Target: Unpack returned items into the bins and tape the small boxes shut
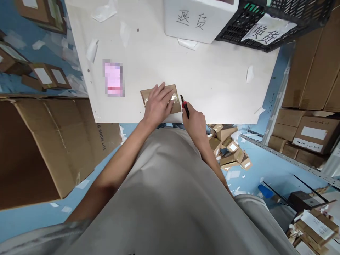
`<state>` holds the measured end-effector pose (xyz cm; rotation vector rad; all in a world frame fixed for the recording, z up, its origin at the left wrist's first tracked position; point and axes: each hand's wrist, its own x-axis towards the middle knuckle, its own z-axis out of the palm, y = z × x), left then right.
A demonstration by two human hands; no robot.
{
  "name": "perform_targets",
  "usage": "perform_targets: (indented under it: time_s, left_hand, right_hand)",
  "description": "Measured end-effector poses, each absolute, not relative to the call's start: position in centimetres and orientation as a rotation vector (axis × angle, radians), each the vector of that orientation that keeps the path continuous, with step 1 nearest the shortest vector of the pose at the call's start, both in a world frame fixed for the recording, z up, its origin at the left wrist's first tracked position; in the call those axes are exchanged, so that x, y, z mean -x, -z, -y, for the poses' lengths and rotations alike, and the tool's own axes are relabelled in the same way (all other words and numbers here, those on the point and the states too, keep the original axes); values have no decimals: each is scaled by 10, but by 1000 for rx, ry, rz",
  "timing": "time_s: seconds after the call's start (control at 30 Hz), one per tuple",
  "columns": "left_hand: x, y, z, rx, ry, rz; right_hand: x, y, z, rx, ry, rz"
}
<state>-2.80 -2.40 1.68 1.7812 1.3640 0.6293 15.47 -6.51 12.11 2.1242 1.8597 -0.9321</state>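
Note:
A small flat cardboard box [174, 107] with shiny clear tape across it lies near the front edge of the white table [223, 81]. My left hand [157, 106] rests flat on top of it with fingers stretched out, covering much of its middle. In my right hand [194, 122] is a box cutter [185, 106], black with a red part, its tip pointing away from me. The blade end is just beside the box's right edge; whether it touches the cardboard I cannot tell.
Behind stand a white bin [196, 21] and a black crate [255, 28], both with handwriting. A pixelated pink item [114, 79] and a white bottle [92, 51] lie at left. A large open carton [53, 141] stands left; small boxes [230, 148] are piled on the floor.

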Motion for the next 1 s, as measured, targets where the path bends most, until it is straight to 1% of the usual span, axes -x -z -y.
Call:
perform_targets:
  time_s: [0.13, 0.3, 0.57, 0.8, 1.0]
  left_hand:
    - [18, -7, 31, -1784, -621, -1401]
    - [20, -2, 33, -1777, -627, -1430]
    - [17, 1, 35, -1747, -664, -1421]
    - [9, 3, 37, -1747, -690, -1383]
    - [4, 6, 34, -1771, -694, -1352]
  right_hand:
    - [-155, -116, 53, -2038, 986, -1899]
    - [-154, -112, 41, -1954, 971, -1922]
    - [-129, -101, 41, -1994, 816, -1920]
    - [-126, -116, 50, -2006, 739, -1756]
    - [-134, -126, 71, -1958, 756, -1609]
